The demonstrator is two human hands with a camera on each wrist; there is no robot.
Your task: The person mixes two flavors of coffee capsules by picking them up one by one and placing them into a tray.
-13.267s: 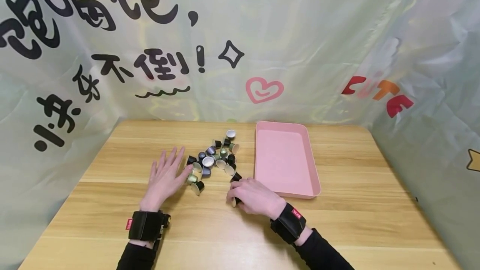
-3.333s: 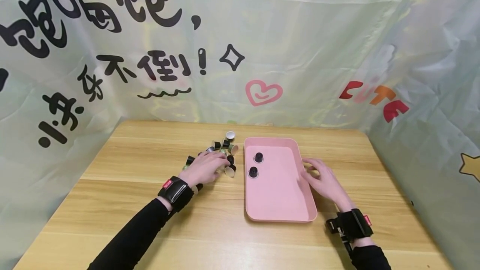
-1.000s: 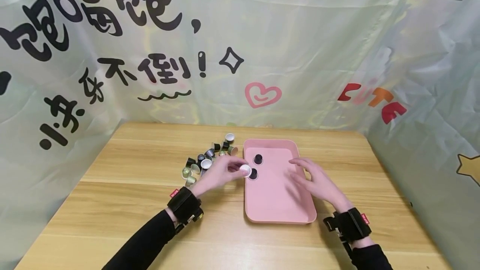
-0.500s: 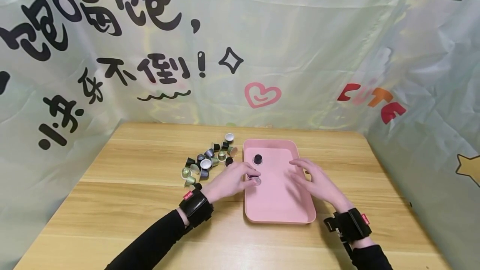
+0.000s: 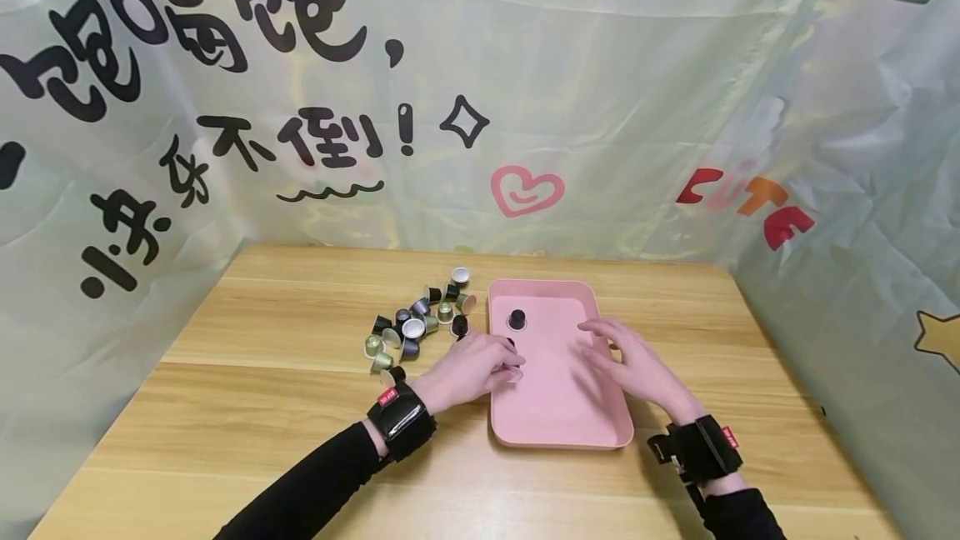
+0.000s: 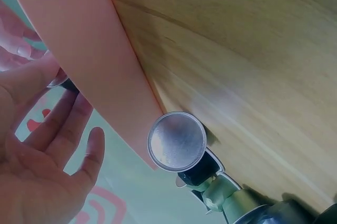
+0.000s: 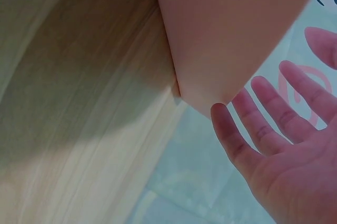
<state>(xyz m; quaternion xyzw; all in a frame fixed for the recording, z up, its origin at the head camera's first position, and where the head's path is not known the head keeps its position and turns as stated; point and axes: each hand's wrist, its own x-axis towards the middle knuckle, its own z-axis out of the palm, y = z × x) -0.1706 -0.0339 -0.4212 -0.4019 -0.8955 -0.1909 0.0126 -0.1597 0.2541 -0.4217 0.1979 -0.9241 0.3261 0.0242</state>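
Head view: left hand [image 5: 472, 367] pinches what seems a small dark, foil-topped capsule [image 5: 512, 371], half hidden, low over the pink tray's [image 5: 558, 427] left rim. Right hand [image 5: 633, 367] hovers open, empty, over its right side; the near half lies bare.

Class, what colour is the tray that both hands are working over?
Pink: the tray is plain pale pink, seen best in the head view.
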